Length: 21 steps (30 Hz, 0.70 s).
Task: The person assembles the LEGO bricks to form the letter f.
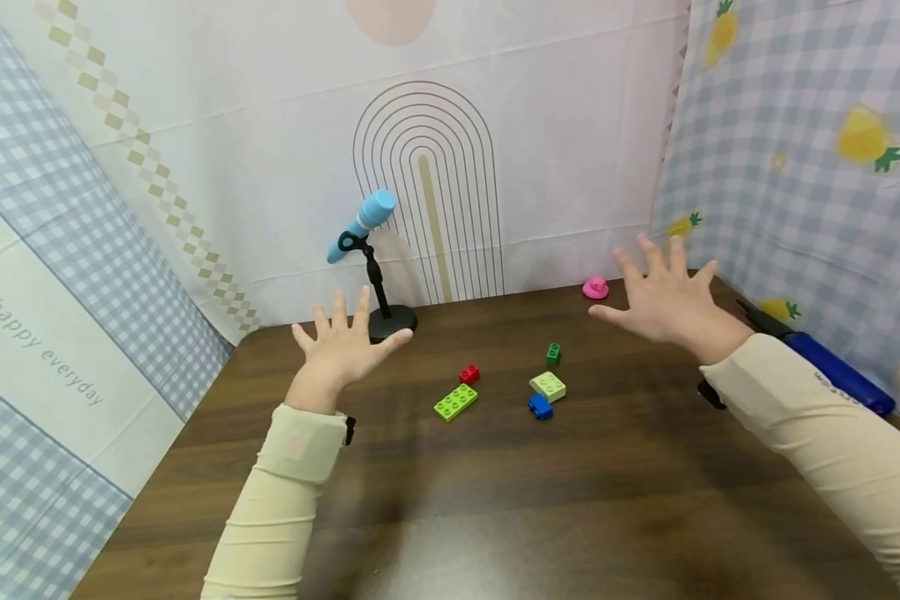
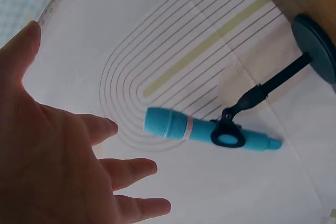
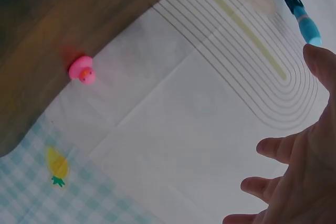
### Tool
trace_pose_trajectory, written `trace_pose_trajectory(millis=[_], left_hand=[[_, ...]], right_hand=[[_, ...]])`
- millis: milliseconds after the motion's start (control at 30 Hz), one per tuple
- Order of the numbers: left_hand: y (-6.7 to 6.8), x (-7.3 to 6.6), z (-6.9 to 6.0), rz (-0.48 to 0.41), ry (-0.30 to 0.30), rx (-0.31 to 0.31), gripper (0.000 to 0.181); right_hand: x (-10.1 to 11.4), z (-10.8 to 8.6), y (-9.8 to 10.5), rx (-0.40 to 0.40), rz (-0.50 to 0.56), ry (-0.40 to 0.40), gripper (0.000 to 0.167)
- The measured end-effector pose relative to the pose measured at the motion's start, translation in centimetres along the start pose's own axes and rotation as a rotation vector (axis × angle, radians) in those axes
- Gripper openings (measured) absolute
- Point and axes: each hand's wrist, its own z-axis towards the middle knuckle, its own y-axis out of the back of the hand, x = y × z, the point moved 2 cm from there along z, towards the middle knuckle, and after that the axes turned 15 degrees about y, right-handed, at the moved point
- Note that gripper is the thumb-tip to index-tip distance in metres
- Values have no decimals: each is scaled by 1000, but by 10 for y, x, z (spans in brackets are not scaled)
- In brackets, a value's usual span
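Both grips splayed, cloth lettered "happy everyday"

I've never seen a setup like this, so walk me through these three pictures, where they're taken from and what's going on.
There's no machine here, just a person's bare hands. The wide picture comes from a camera on the head; the other two come from cameras on each wrist.

The left hand and right hand have their fingers spread and hold nothing. On the brown table lie a red brick, a bright green brick, a pale green brick, a dark green brick and a blue brick. Toward the back are a light blue microphone on a black stand and a pink duck. A dark blue object lies at the right; I can't tell what it is.
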Motion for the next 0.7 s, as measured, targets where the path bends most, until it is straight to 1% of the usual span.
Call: trace_pose_trajectory(millis=[167, 233, 300, 400, 500, 700], left_hand=[[-14, -8, 2, 19, -21, -27, 93], [-21, -11, 3, 24, -24, -27, 93], [-29, -15, 4, 26, -28, -13, 91], [-40, -20, 7, 28, -32, 1, 86], [-49, -27, 9, 20, -37, 12, 80], [-65, -40, 13, 22, -72, 31, 66]], right_hand=[[7, 0, -10, 8, -16, 30, 98], [10, 1, -15, 17, -30, 48, 97], [13, 2, -21, 27, -42, 67, 95], [18, 2, -29, 18, -47, 93, 88], [25, 2, -38, 2, -45, 112, 77], [39, 3, -56, -4, -60, 154, 57]])
